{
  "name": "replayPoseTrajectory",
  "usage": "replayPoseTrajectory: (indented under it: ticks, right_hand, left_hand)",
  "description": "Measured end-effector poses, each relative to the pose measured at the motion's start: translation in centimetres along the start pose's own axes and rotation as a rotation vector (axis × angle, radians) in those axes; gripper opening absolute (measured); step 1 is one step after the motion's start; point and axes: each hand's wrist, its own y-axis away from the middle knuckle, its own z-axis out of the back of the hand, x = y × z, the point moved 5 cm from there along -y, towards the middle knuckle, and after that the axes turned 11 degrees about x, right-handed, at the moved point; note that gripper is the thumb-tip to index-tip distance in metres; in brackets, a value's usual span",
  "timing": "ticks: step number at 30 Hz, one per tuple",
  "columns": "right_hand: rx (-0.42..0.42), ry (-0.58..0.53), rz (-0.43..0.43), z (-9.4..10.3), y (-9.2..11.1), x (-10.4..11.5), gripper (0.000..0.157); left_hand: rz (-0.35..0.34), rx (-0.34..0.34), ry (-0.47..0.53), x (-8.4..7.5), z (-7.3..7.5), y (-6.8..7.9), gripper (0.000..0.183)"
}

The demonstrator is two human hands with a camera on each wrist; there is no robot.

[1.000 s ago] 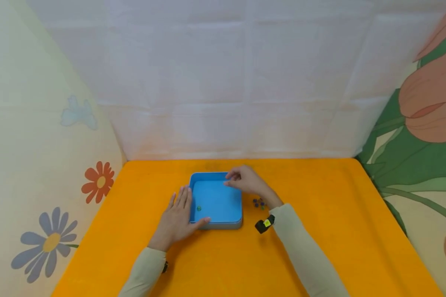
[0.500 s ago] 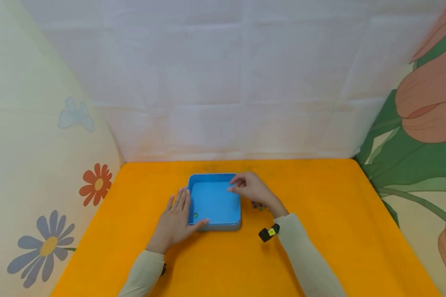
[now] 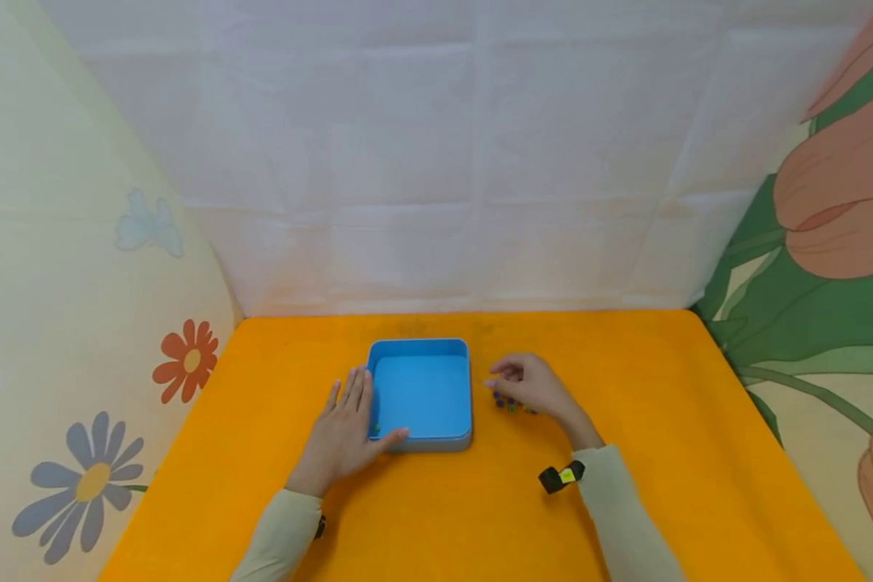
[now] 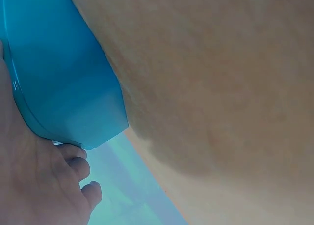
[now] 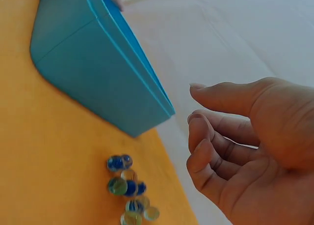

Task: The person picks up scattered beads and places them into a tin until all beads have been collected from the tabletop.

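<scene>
An orange-covered table [image 3: 626, 388] bears a square blue box [image 3: 423, 396]; at its eight o'clock the left hand [image 3: 343, 435] touches the wall with straight fingers, grasping nothing; at three o'clock the right hand [image 3: 534, 386], fingers loosely bent and empty, hovers near clustered glass marbles [image 5: 130, 187]; inside, towards half past seven, lies a green marble [image 3: 377, 428]

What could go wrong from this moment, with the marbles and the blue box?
The marbles lie loose and close together on the orange table, so the right hand could knock some away if it reaches among them.
Being small and glossy, a marble might also slip if that hand lifts it.
If the left hand, resting against the blue box, pushes harder, the box might slide.
</scene>
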Motion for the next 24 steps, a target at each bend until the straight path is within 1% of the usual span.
replayPoseTrajectory:
  ticks: [3, 8, 12, 16, 20, 24]
  right_hand:
    - [-0.018, 0.002, -0.023, 0.4, 0.7, -1.1, 0.035]
    - [-0.038, 0.014, -0.037, 0.9, 1.7, -2.7, 0.033]
    - [-0.047, 0.002, -0.053, 1.1, 2.4, -3.9, 0.029]
    - [-0.049, -0.017, -0.070, 1.2, 3.0, -4.9, 0.025]
    - [-0.046, -0.022, -0.086, 1.1, 3.6, -5.7, 0.026]
    - [-0.060, -0.011, -0.105, 1.1, 4.0, -6.5, 0.025]
  left_hand:
    - [0.004, 0.007, -0.001, 0.0, 0.0, 0.0, 0.118]
    - [0.010, 0.022, -0.007, 0.2, -0.2, -0.1, 0.119]
    - [0.011, 0.024, -0.011, 0.2, -0.3, -0.1, 0.118]
    - [0.012, 0.032, -0.004, 0.3, -0.3, -0.1, 0.119]
    - [0.013, 0.032, 0.010, 0.3, -0.2, -0.1, 0.118]
    - [0.012, 0.028, 0.013, 0.3, -0.2, -0.1, 0.118]
